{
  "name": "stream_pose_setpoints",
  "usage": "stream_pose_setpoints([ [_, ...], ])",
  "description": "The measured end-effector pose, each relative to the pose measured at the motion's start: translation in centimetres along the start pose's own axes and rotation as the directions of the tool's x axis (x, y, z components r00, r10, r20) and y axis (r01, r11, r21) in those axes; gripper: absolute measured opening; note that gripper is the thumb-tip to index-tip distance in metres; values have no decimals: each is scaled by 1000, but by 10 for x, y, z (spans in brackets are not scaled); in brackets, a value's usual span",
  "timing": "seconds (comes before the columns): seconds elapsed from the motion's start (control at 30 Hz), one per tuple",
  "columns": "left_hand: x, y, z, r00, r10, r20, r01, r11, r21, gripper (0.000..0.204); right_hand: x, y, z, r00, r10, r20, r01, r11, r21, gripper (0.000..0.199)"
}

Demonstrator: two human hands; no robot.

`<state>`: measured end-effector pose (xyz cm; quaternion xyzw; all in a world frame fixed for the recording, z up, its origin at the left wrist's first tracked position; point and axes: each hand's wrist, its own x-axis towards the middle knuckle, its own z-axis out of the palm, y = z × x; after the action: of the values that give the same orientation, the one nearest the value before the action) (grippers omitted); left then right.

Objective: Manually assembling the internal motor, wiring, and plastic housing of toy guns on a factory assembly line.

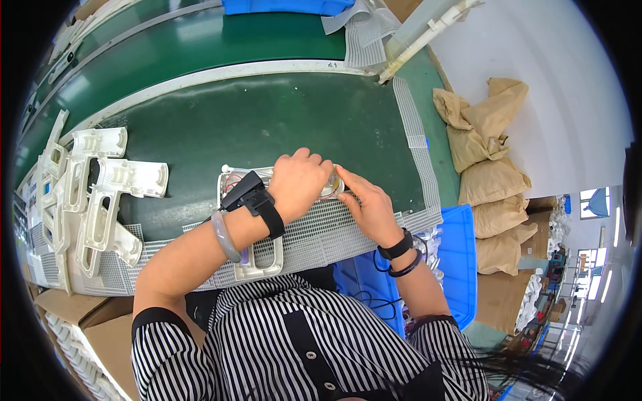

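A white plastic housing half (pixel 261 266) with a looped handle lies near the front table edge, thin red wires showing in its far left part. My left hand (pixel 302 186) reaches across it, fingers curled down over its right end; what they grip is hidden. At that end, a clear round part (pixel 330 186) shows between my hands. My right hand (pixel 369 206) holds this part from the right, thumb on the near side and fingers along the far side. My left wrist and forearm cover the middle of the housing.
Several similar white housing halves (pixel 100 194) are piled at the left. Pale grid matting (pixel 314 230) edges the green table (pixel 267 107). A blue bin (pixel 458 267) with clear parts and black cables stands at the right, below the table edge. Brown sacks (pixel 491 180) are stacked beyond.
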<state>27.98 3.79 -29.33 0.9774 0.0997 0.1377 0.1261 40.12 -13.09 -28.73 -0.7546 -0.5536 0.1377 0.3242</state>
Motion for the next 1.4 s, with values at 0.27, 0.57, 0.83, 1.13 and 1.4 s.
stream_pose_setpoints([
  [0.27,0,1,-1,1000,8,10,-8,1000,-6,16,31,19,-31,936,67,347,-191,922,337,57],
  [0.57,5,0,-1,994,-94,58,96,995,-31,29,48,12,-39,830,166,532,-382,865,325,62],
  [0.83,2,2,-9,988,-92,124,101,992,-69,27,44,6,-44,825,121,552,-224,967,123,60],
  [1.13,-6,4,-5,993,-76,88,79,997,-28,23,48,-5,-41,810,161,564,-333,918,217,60],
  [1.4,-8,6,-3,997,-53,48,53,999,-2,22,22,-7,-25,945,23,326,-23,1000,-3,64],
])
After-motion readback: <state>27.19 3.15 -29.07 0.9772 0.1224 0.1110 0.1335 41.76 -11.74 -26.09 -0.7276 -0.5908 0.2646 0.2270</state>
